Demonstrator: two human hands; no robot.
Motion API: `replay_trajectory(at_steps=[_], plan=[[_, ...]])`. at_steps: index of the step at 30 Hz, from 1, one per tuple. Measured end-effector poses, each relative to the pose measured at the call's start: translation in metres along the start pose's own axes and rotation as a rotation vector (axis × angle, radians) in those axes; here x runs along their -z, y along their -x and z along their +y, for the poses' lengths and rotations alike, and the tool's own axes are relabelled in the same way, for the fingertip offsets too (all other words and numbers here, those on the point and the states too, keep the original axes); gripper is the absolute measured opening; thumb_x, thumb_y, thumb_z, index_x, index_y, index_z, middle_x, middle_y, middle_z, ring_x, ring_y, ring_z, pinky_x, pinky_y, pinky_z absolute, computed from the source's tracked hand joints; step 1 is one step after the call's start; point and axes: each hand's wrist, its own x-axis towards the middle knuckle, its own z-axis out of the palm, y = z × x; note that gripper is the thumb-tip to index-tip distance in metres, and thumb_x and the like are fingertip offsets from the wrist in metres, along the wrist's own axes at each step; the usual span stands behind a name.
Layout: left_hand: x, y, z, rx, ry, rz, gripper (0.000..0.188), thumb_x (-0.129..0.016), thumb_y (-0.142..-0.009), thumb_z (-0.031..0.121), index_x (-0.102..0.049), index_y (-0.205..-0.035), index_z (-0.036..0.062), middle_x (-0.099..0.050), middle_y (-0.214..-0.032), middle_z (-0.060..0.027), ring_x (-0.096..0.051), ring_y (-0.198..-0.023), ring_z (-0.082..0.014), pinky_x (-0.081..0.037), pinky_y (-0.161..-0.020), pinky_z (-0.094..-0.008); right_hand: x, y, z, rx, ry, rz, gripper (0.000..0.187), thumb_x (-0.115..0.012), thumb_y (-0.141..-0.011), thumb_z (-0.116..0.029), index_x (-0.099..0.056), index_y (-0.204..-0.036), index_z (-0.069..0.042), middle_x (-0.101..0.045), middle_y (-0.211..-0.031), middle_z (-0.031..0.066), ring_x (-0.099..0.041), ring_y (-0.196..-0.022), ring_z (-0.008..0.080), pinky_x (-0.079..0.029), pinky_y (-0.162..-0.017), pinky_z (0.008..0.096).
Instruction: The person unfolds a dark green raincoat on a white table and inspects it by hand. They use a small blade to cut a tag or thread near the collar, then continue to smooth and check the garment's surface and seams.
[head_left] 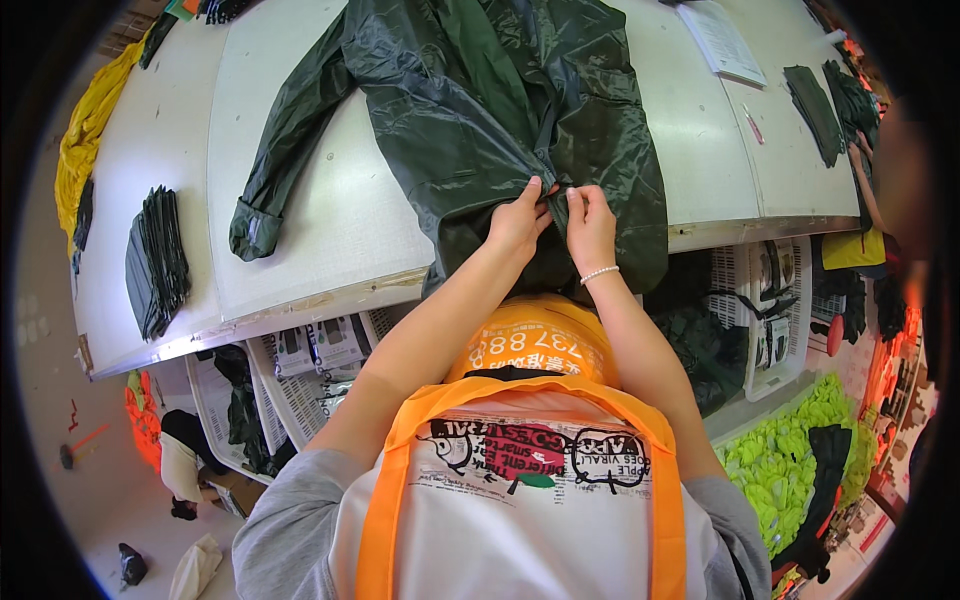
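A shiny dark green rain jacket [430,130] lies spread on the white table [300,210], its lower part hanging over the near edge. One sleeve reaches out to the left. My left hand [519,221] pinches the jacket's front opening near the hem. Close beside it, my right hand [592,222] grips the other front edge with thumb and fingers together. Between the two hands the front edges meet; whether a zipper end is in my fingers is too small to tell. A beaded bracelet [599,273] circles my right wrist.
On the table lie a stack of folded dark pieces [158,262], a white paper pad [720,42], a pen [753,125] and a dark folded strip [814,115]. White crates [283,392] sit below. Lime-green garments [775,465] are piled at right. Another person's arm [868,185] shows far right.
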Motion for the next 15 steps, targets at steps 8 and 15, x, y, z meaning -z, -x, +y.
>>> replay_trajectory(at_steps=[8, 15], plan=[[-0.003, -0.013, 0.007, -0.001, -0.007, 0.022, 0.025, -0.055, -0.095, 0.023, -0.056, -0.111, 0.0037, -0.062, -0.108, -0.0077, -0.057, -0.101, -0.0223, -0.045, -0.09, -0.0388, 0.062, 0.044, 0.062, -0.002, 0.147, -0.287, 0.024, -0.07, -0.078, -0.011, -0.052, -0.09, -0.001, -0.057, -0.075, 0.0149, -0.058, -0.071, 0.0336, -0.046, -0.063, 0.0404], [-0.008, -0.019, 0.003, 0.026, -0.036, 0.019, 0.024, -0.054, -0.095, 0.025, -0.055, -0.11, 0.0063, -0.062, -0.109, -0.0068, -0.055, -0.105, -0.0222, -0.043, -0.092, -0.0407, 0.042, 0.047, -0.007, 0.397, 0.442, -0.089, 0.021, -0.07, -0.074, -0.012, -0.058, -0.09, -0.005, -0.055, -0.085, 0.0094, -0.056, -0.08, 0.0279, -0.046, -0.069, 0.037]])
